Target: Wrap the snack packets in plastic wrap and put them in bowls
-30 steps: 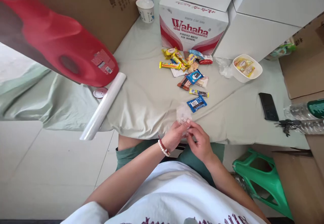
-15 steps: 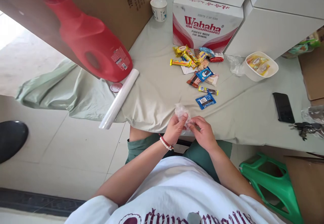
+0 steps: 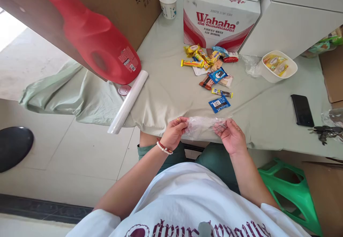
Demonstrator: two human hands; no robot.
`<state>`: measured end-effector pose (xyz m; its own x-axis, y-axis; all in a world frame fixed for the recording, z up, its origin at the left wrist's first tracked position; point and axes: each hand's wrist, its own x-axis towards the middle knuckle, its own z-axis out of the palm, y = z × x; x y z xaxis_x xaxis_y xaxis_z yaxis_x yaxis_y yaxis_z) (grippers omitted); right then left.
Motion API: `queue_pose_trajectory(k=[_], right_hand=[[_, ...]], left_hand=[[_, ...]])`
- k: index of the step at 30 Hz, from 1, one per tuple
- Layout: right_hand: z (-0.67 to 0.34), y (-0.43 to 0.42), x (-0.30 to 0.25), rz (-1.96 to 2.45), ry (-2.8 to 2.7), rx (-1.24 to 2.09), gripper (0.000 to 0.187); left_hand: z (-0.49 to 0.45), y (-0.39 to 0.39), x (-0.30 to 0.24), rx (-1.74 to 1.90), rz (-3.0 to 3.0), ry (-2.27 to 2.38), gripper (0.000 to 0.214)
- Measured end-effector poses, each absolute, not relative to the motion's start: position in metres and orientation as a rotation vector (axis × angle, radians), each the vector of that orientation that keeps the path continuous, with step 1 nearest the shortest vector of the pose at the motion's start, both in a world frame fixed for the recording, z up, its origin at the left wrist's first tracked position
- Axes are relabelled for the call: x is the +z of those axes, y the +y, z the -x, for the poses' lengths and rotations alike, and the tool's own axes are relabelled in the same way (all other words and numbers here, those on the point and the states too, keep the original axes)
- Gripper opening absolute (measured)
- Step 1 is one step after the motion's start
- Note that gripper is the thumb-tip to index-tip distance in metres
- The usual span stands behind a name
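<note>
A clear plastic bag [image 3: 200, 127] is stretched sideways between my two hands at the front edge of the cloth-covered table. My left hand [image 3: 173, 132] pinches its left end between thumb and fingers. At the other end, my right hand [image 3: 232, 137] grips the plastic, and some of its fingers show through the film. Beyond the bag lie a blue snack packet [image 3: 219, 104], a small yellow-and-dark wrapped stick [image 3: 222, 93] and a pile of wrapped snacks [image 3: 205, 59]. Neither hand touches them.
A white Wahaba-style carton printed "Wahaha" [image 3: 217, 23] stands behind the snacks. At left are a red jug [image 3: 96, 44] and a roll of plastic film [image 3: 128, 103]. On the right sit a white bowl [image 3: 293, 70] holding packets, a phone [image 3: 302, 110], keys [image 3: 325, 131] and a green stool [image 3: 292, 197].
My hands have moved apart from each other. The plastic bag, bunched up between them before, is now spread out wide.
</note>
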<state>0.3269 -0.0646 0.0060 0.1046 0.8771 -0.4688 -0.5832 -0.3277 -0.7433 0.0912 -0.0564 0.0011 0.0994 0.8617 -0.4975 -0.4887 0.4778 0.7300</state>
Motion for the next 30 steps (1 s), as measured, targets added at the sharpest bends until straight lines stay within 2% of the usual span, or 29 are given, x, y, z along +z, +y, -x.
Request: queue_pose_trajectory(k=[8, 14, 18, 22, 24, 28, 30], right_hand=[[-0.331, -0.061, 0.006, 1.328, -0.431, 1.356, 0.054], [-0.310, -0.060, 0.021, 1.203, -0.425, 1.537, 0.052], [-0.322, -0.054, 0.028, 1.127, -0.422, 1.643, 0.045], [-0.351, -0.047, 0.027, 1.225, -0.530, 1.605, 0.039], [-0.359, -0.046, 0.026, 1.266, -0.544, 1.562, 0.043], [-0.351, -0.057, 0.022, 1.332, -0.539, 1.538, 0.069], [-0.339, -0.066, 0.019, 1.401, -0.597, 1.580, 0.071]], left_hand=[[-0.096, -0.062, 0.010, 1.018, -0.519, 1.173, 0.047], [-0.139, -0.072, 0.004, 0.903, -0.869, 1.216, 0.073], [-0.147, -0.066, -0.004, 0.807, -0.838, 1.164, 0.047], [-0.129, -0.060, -0.003, 0.747, -0.648, 1.030, 0.043], [-0.121, -0.059, -0.002, 0.798, -0.574, 1.017, 0.044], [-0.121, -0.060, -0.004, 0.962, -0.530, 1.071, 0.039], [-0.126, -0.061, -0.006, 0.996, -0.582, 1.075, 0.035]])
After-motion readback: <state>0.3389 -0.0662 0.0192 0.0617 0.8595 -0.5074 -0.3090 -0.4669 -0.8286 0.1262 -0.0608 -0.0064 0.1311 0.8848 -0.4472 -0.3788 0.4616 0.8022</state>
